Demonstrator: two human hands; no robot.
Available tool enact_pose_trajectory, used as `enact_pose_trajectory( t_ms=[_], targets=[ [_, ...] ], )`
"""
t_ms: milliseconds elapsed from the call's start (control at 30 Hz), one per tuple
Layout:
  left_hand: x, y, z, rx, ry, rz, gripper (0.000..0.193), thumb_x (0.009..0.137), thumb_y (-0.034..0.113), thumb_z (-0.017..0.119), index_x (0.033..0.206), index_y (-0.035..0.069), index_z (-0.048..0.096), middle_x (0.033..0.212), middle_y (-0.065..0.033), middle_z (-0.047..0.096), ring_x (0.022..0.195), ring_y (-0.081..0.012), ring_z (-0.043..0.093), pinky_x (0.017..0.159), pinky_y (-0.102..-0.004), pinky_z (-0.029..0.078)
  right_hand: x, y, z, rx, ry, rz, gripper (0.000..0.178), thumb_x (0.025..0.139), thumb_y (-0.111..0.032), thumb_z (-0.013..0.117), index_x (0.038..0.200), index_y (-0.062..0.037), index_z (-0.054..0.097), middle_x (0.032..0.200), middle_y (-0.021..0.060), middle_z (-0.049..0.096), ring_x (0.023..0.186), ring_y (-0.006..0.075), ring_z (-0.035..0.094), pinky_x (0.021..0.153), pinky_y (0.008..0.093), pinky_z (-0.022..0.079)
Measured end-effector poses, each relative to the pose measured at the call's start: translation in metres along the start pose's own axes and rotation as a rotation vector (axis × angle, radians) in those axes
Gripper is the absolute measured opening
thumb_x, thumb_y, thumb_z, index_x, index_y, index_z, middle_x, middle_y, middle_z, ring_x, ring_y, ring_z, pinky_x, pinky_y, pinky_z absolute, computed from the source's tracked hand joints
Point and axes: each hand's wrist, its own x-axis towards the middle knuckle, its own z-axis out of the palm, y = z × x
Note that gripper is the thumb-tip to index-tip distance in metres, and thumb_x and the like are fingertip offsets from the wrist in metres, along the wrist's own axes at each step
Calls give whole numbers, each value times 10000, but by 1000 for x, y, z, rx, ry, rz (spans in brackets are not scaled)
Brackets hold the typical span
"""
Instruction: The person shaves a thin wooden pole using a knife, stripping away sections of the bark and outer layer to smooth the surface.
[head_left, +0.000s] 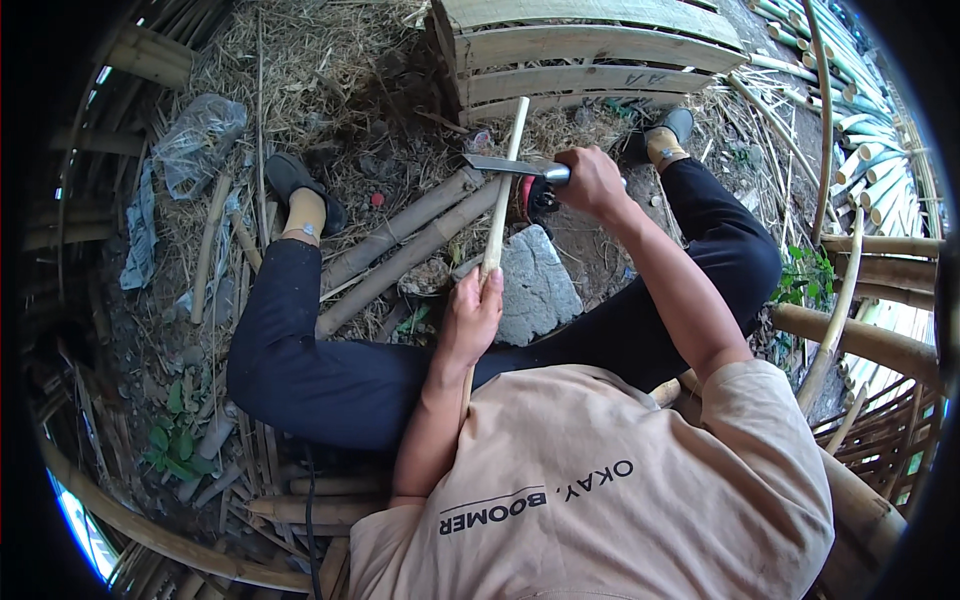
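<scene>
A long pale bamboo strip (497, 232) slants up and away from my left hand (472, 318), whose fingers are wrapped round its lower part. The tail of the strip runs back along my left forearm. In my right hand (592, 184) is a knife by its silvery handle, and the knife's flat metal blade (488, 163) lies across the strip near its far end. I cannot tell whether the edge has bitten into it. A red and black object (537, 200), partly hidden, is just below the knife handle. Beyond my left hand stands a grey stone block (538, 287).
Two thick bamboo poles (405, 232) lie on the ground between my legs. A slatted wooden crate (590, 48) stands ahead. Cut bamboo poles (885, 185) are piled at far right. A clear plastic bag (203, 140) rests on straw at left, near my left shoe (300, 190).
</scene>
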Motion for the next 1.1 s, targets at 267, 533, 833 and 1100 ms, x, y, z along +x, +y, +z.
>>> enact_pose_trajectory(
  t_ms=[267, 533, 833, 1100],
  targets=[
    [-17, 16, 6, -41, -110, -47, 341, 1067, 338, 503, 842, 83, 518, 614, 60, 439, 516, -41, 426, 468, -237, 343, 34, 49, -35, 127, 178, 397, 308, 871, -340, 701, 941, -47, 762, 837, 218, 726, 791, 374, 724, 779, 463, 575],
    [-8, 22, -18, -359, -63, -110, 314, 1069, 395, 485, 921, 120, 512, 635, 113, 356, 454, 20, 271, 392, -176, 181, 18, 56, -32, 408, 183, 314, 431, 880, -391, 735, 754, 16, 665, 630, 157, 639, 591, 235, 630, 604, 427, 482],
    [-2, 8, -13, -339, -103, -133, 315, 1065, 392, 497, 891, 129, 519, 635, 117, 350, 481, 21, 278, 411, -173, 200, 4, -5, -45, -114, 36, -93, 176, 754, -256, 744, 811, -100, 684, 707, 168, 677, 725, 383, 687, 665, 475, 547],
    [9, -15, -4, -228, -39, -46, 369, 1048, 389, 538, 860, 74, 578, 650, 64, 457, 563, -37, 385, 505, -234, 326, -21, -20, -74, -155, -199, -342, 328, 835, -356, 760, 851, -51, 639, 722, 145, 646, 692, 335, 663, 665, 444, 499]
  ],
)
